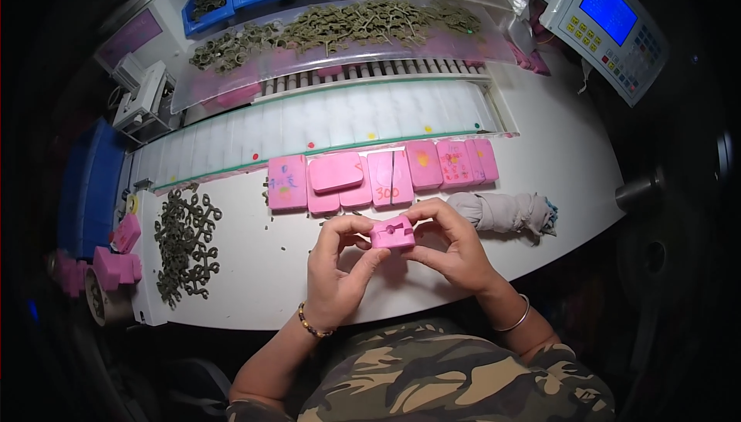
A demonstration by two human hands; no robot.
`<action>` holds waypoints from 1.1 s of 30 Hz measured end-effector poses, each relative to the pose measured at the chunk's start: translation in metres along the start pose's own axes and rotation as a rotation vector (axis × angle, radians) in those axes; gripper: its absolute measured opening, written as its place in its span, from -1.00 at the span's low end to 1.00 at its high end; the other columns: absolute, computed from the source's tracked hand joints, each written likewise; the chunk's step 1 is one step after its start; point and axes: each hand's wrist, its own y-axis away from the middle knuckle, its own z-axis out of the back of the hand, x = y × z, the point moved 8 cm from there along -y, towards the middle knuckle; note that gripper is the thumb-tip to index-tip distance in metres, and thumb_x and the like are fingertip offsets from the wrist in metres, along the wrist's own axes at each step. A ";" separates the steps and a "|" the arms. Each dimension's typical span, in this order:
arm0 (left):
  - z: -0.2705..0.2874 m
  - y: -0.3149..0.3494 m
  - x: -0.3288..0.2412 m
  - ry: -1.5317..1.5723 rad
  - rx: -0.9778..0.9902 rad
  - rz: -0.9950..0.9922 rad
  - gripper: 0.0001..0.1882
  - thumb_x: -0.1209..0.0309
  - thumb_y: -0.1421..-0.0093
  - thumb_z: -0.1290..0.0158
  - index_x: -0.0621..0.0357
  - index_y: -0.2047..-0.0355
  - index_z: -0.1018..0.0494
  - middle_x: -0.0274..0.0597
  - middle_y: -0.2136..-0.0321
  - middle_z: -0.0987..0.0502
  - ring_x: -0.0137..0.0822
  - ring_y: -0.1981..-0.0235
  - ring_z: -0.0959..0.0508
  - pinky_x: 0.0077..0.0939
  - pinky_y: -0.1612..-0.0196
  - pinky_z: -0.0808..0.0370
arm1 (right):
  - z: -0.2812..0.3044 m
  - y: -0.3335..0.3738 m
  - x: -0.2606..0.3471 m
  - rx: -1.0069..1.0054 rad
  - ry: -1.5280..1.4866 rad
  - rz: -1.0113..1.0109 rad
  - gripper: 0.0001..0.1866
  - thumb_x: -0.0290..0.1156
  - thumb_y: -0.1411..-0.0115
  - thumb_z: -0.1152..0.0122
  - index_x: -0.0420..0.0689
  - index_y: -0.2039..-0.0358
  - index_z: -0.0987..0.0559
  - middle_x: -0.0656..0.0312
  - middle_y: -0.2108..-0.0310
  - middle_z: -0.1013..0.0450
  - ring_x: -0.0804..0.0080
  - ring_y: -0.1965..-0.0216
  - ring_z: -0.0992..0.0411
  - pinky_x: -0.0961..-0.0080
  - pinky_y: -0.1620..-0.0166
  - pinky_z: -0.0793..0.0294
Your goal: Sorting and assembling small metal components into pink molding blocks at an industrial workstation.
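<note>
Handwriting runs across several pink blocks [387,175] standing in a row in the middle of the white table [247,287]. The left-end block [287,199] bears blue marks with smudges of other colours; farther right, one has large red-orange digits beside a dark line, another a yellow-orange blotch, and the next several rows of small red characters. A rounded pink block [336,171] lies on two of them and has a red mark near its right end.

On the near side, the left hand [337,271] and right hand [461,258] grip a small mould [393,233] between thumbs and fingers; it is pink, with a dark, shaped recess facing up. The mould is just nearer than the row.

At far right, a control panel [584,51] shows a lit blue screen with fine text, too small to read, and yellow, red and green-blue keys. Round red, yellow and green dots mark the near edge of the long pale strip [324,125]. A grey cloth bundle [498,212] lies right of the hands; dark green branched pieces [185,244] are heaped at left.
</note>
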 end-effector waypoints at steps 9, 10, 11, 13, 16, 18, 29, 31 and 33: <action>0.011 -0.018 -0.006 0.298 -0.102 0.170 -0.54 0.57 -0.13 -0.29 0.23 0.01 -0.34 -0.10 0.06 -0.45 -0.35 0.07 -0.51 -0.50 0.09 -0.48 | -0.004 -0.014 0.020 -0.103 -0.099 0.029 -0.57 -0.56 -0.06 -0.45 -0.18 0.09 -0.44 0.24 0.13 -0.41 0.54 0.14 -0.44 0.55 0.14 -0.52; 0.018 -0.019 -0.018 0.027 -0.123 -0.011 -0.52 0.52 -0.09 -0.33 0.21 0.04 -0.36 -0.09 0.07 -0.43 -0.32 0.08 -0.50 -0.46 0.10 -0.47 | -0.003 -0.017 0.012 -0.146 -0.200 -0.058 -0.56 -0.56 -0.08 -0.44 -0.18 0.08 -0.42 0.24 0.14 -0.40 0.55 0.14 -0.44 0.58 0.16 -0.53; 0.021 -0.018 -0.032 -0.247 -0.143 -0.190 -0.50 0.48 -0.05 -0.37 0.20 0.06 -0.37 -0.07 0.09 -0.41 -0.28 0.10 -0.48 -0.43 0.11 -0.46 | -0.004 -0.020 0.004 -0.186 -0.302 -0.147 -0.56 -0.56 -0.10 -0.43 -0.18 0.07 -0.39 0.24 0.14 -0.40 0.56 0.14 -0.44 0.61 0.17 -0.53; 0.011 -0.019 -0.056 -0.445 -0.099 -0.313 -0.45 0.39 0.06 -0.43 0.20 0.11 -0.39 -0.05 0.13 -0.39 -0.15 0.18 -0.43 -0.31 0.12 -0.45 | -0.009 -0.028 0.013 -0.155 -0.378 -0.220 -0.56 -0.56 -0.11 -0.42 -0.18 0.07 -0.37 0.23 0.14 -0.39 0.58 0.14 -0.44 0.65 0.18 -0.55; 0.010 -0.026 -0.058 -0.465 -0.096 -0.298 -0.53 0.45 0.05 -0.36 0.21 0.15 -0.40 -0.03 0.16 -0.38 -0.15 0.18 -0.45 -0.30 0.12 -0.47 | -0.018 -0.033 0.009 -0.076 -0.377 -0.218 -0.56 -0.57 -0.15 -0.39 -0.19 0.03 -0.37 0.19 0.06 -0.39 0.52 0.05 -0.45 0.58 0.08 -0.58; 0.028 -0.048 -0.039 -0.371 -0.060 -0.127 -0.60 0.47 0.04 -0.28 0.21 0.19 -0.40 -0.06 0.19 -0.39 -0.17 0.18 -0.46 -0.30 0.11 -0.49 | -0.019 -0.036 0.007 -0.061 -0.440 -0.256 -0.54 -0.57 -0.16 -0.37 -0.20 -0.02 -0.37 0.17 0.01 -0.39 0.48 0.00 -0.43 0.54 0.02 -0.56; 0.261 -0.129 0.064 -0.929 -0.502 0.168 -0.63 0.34 0.06 -0.31 0.21 0.24 -0.56 0.02 0.16 -0.56 -0.03 0.08 -0.55 -0.27 -0.04 -0.49 | 0.118 -0.027 0.010 -0.358 -0.229 -0.139 -0.53 -0.63 -0.24 -0.20 -0.28 -0.16 -0.37 0.14 -0.06 -0.39 0.48 0.02 -0.41 0.55 -0.05 -0.48; 0.259 -0.139 0.067 -0.953 -0.482 0.122 -0.63 0.32 0.04 -0.30 0.21 0.22 -0.57 0.02 0.17 -0.55 -0.03 0.08 -0.55 -0.27 -0.04 -0.49 | 0.159 -0.017 0.011 -0.481 -0.016 -0.164 -0.54 -0.56 -0.24 -0.24 -0.27 -0.15 -0.40 0.16 -0.05 -0.41 0.54 0.07 -0.43 0.61 0.04 -0.46; 0.264 -0.146 0.067 -0.983 -0.524 0.136 -0.63 0.29 0.03 -0.30 0.20 0.22 -0.58 0.02 0.17 -0.55 -0.03 0.09 -0.56 -0.27 -0.03 -0.49 | 0.191 -0.011 0.007 -0.538 0.056 -0.184 -0.56 -0.50 -0.24 -0.24 -0.25 -0.13 -0.42 0.17 -0.05 -0.42 0.56 0.07 -0.43 0.62 0.06 -0.44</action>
